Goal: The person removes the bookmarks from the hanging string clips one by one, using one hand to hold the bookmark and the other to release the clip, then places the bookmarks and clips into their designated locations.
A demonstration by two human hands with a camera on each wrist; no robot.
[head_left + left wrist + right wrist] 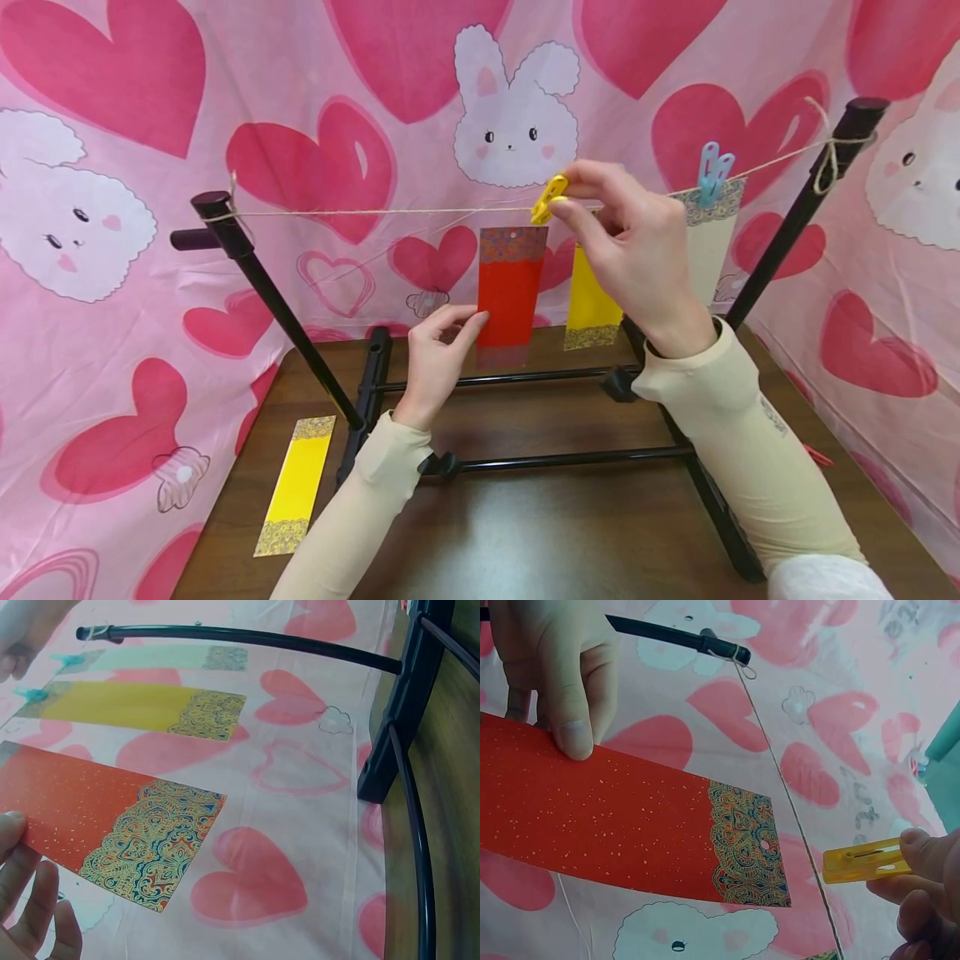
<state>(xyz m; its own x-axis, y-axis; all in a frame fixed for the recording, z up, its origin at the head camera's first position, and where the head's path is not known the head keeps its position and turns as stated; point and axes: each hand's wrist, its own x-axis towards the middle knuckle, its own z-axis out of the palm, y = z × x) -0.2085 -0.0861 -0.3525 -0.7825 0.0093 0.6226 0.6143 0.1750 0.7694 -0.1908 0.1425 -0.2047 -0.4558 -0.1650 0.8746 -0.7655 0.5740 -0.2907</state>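
Observation:
My left hand (442,350) pinches a red paper bookmark (510,300) by its left edge, between thumb and fingers. The bookmark hangs upright, its patterned top just below the string (360,212); in the right wrist view a small hole shows in that patterned end (750,840), a little apart from the string. Between thumb and fingers, my right hand (633,242) holds a yellow clothespin (866,859), its tip right at the string. Behind the right hand hangs a yellow bookmark (592,292), its top partly hidden.
The string runs between two black posts (288,308) of a stand on the wooden table (547,517). At the right, a blue clothespin (712,179) holds a pale bookmark (720,242). Another yellow bookmark (296,483) lies at the left. A pink heart-patterned cloth (300,50) hangs behind.

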